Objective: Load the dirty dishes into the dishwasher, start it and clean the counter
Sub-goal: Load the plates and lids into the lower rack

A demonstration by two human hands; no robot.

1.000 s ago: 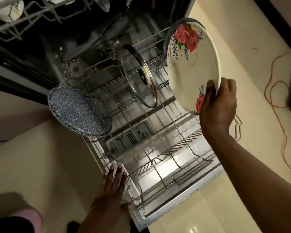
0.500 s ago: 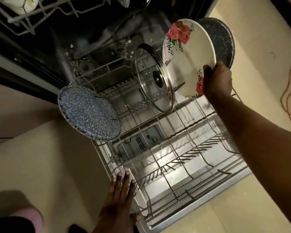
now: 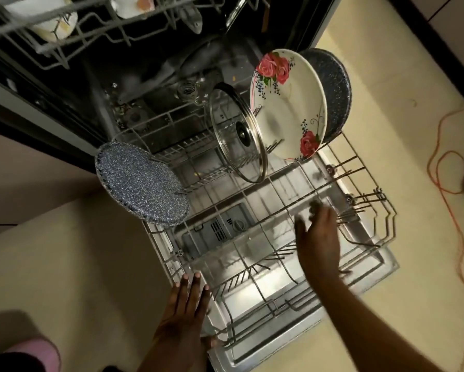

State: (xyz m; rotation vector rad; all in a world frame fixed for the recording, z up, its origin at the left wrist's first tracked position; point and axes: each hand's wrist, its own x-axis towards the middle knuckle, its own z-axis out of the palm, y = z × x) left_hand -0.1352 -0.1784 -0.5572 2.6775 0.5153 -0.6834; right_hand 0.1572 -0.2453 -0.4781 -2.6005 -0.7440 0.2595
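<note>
The dishwasher's lower rack (image 3: 287, 208) is pulled out over the open door. A white plate with red roses (image 3: 287, 108) stands on edge at the rack's far right, against a dark speckled plate (image 3: 335, 89) behind it. A glass lid (image 3: 237, 132) stands upright just left of it. A grey speckled plate (image 3: 141, 185) leans at the rack's left corner. My right hand (image 3: 318, 237) hovers empty over the rack's middle, fingers loose and blurred. My left hand (image 3: 184, 315) rests flat, fingers straight, on the rack's near left edge.
The upper rack (image 3: 72, 25) at top left holds white cups or bowls. The open door (image 3: 370, 280) juts over the cream floor. An orange cable (image 3: 445, 167) snakes across the floor at right. A pink slipper (image 3: 35, 353) shows at bottom left.
My right hand set the rose plate upright in the rack, let go of it and drew back toward me. The left hand stayed on the rack edge.
</note>
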